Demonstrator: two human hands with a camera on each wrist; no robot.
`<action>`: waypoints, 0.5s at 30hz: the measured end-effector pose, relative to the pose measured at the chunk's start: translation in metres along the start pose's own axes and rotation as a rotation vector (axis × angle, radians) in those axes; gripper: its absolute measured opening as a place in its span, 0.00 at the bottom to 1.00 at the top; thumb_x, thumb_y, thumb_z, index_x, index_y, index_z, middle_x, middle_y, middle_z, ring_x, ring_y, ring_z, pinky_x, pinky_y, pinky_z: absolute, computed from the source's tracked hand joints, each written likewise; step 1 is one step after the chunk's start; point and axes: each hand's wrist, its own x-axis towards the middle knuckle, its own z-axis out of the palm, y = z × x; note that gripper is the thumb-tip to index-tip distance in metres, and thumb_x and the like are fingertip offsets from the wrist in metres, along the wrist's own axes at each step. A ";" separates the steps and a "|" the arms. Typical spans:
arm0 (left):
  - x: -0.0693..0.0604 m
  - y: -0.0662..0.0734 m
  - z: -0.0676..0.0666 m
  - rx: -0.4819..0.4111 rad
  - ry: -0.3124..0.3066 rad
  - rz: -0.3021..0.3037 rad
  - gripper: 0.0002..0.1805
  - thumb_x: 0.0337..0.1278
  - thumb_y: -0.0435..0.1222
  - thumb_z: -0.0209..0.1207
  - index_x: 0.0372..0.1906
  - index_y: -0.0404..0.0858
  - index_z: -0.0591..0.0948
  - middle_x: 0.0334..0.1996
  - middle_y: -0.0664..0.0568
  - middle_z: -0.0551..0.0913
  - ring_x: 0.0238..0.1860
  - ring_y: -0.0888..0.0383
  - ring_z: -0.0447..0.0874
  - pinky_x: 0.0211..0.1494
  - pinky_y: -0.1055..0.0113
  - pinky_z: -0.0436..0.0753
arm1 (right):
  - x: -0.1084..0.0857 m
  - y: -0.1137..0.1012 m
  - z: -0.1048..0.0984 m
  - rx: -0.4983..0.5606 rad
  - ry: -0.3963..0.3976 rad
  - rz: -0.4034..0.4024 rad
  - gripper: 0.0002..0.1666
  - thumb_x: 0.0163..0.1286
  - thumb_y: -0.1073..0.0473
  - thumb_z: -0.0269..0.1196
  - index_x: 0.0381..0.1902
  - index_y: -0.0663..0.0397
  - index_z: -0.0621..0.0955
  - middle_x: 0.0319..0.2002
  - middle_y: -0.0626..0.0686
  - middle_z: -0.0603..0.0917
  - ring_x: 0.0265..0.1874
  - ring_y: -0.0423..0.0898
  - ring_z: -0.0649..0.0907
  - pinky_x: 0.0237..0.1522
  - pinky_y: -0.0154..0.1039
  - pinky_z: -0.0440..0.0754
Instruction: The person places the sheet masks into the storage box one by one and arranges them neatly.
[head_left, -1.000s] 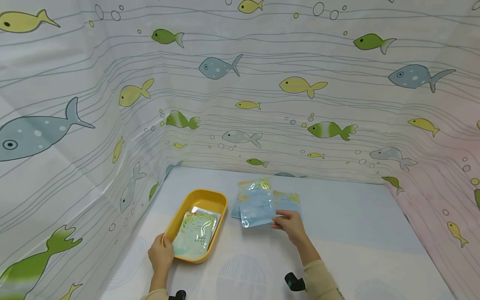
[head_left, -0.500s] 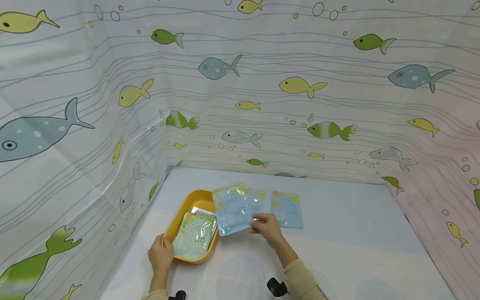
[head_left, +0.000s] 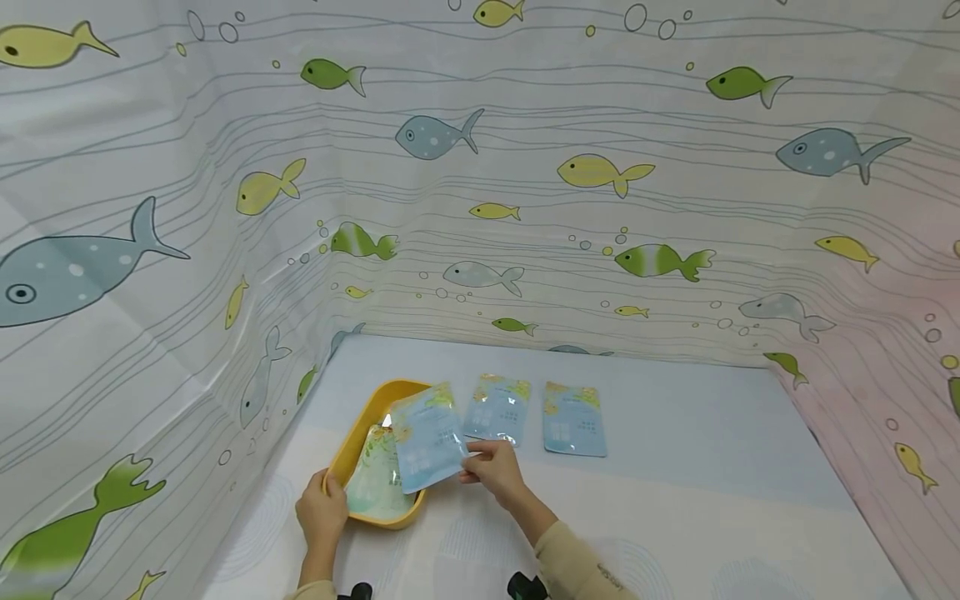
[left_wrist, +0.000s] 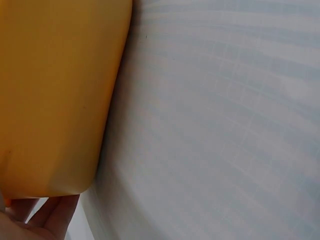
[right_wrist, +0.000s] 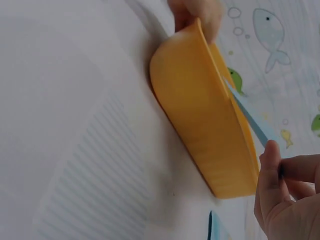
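My right hand (head_left: 495, 472) pinches the right edge of a blue sachet (head_left: 429, 442), which hangs slanted over the yellow bin (head_left: 356, 442). In the right wrist view, thumb and fingers grip the sachet (right_wrist: 252, 117) as it passes over the bin's rim (right_wrist: 220, 75). My left hand (head_left: 322, 505) holds the bin's near left rim, thumb over the edge; its fingers (left_wrist: 57, 215) show against the bin's end (left_wrist: 60, 100) in the left wrist view. Inside the bin lies a green-and-white sachet (head_left: 378, 479), partly covered by the blue one.
Two more blue sachets lie flat on the table right of the bin, a nearer sachet (head_left: 498, 408) and a farther-right sachet (head_left: 574, 421). A fish-patterned sheet (head_left: 525, 208) rises behind and at both sides of the pale tabletop (head_left: 697, 467).
My right hand has carried the blue sachet leftward from above the other blue sachets to over the bin, uncovering the two on the table. My left hand has stayed on the rim.
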 end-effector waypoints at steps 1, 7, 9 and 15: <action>0.000 0.000 0.000 -0.001 0.000 0.000 0.14 0.59 0.27 0.47 0.41 0.19 0.77 0.37 0.24 0.79 0.38 0.25 0.76 0.42 0.38 0.72 | -0.001 0.000 0.004 -0.004 0.010 0.003 0.20 0.55 0.78 0.57 0.47 0.82 0.76 0.26 0.62 0.83 0.16 0.42 0.83 0.26 0.38 0.83; 0.000 0.000 0.000 0.002 0.014 0.011 0.13 0.58 0.27 0.48 0.40 0.20 0.77 0.36 0.24 0.80 0.37 0.25 0.76 0.41 0.38 0.72 | -0.001 0.001 0.026 -0.026 0.074 0.061 0.19 0.53 0.78 0.57 0.45 0.78 0.78 0.24 0.58 0.82 0.16 0.42 0.83 0.26 0.39 0.83; 0.000 0.000 0.001 0.003 0.017 0.016 0.13 0.58 0.27 0.48 0.40 0.20 0.77 0.36 0.24 0.80 0.37 0.25 0.76 0.41 0.38 0.72 | -0.001 0.003 0.032 -0.016 0.089 0.081 0.19 0.53 0.78 0.57 0.45 0.77 0.78 0.24 0.58 0.82 0.16 0.42 0.83 0.26 0.38 0.83; 0.001 -0.002 0.000 0.005 0.006 0.014 0.13 0.58 0.27 0.48 0.41 0.19 0.77 0.37 0.24 0.79 0.37 0.25 0.76 0.41 0.38 0.72 | -0.002 0.006 0.044 0.022 0.136 0.087 0.18 0.54 0.79 0.59 0.46 0.79 0.77 0.24 0.60 0.82 0.18 0.44 0.84 0.26 0.39 0.83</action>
